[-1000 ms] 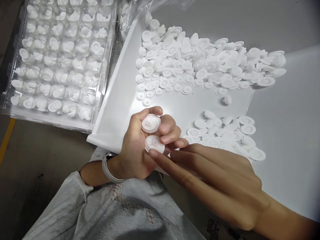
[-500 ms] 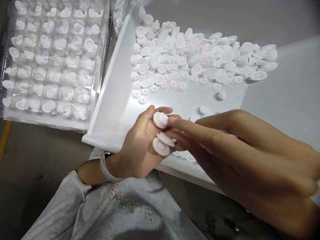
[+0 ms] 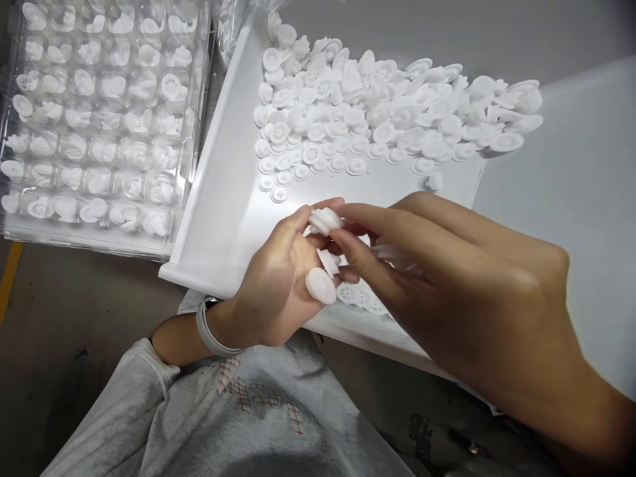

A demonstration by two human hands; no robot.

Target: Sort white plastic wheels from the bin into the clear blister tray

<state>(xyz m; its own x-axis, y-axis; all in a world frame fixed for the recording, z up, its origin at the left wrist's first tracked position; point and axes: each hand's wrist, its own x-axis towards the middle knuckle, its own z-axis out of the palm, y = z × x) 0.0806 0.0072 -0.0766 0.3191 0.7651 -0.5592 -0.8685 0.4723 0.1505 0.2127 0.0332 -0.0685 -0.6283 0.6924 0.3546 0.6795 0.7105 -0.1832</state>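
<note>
My left hand [image 3: 273,285] is palm up with its fingers curled around small white plastic gears. One round gear [image 3: 320,286] lies flat side up in the palm, and a stepped gear [image 3: 328,262] leans on its edge just above it. Near the left fingertips, a third stepped gear [image 3: 325,221] is tilted on its side. The thumb and forefinger of my right hand [image 3: 472,291] pinch this third gear from the right. My right hand's other fingers are partly hidden behind its thumb.
A large pile of white gears [image 3: 358,112] is spread across a white tray [image 3: 223,152] with a raised left wall. More flat gears [image 3: 360,297] lie by the tray's near edge. Clear compartment trays [image 3: 171,228] filled with white parts are stacked at the left.
The gear at my fingertips has turned from showing its face to showing its stepped side. The gears in my palm have shifted and turned over. My right hand has rotated, its thumb now visible.
</note>
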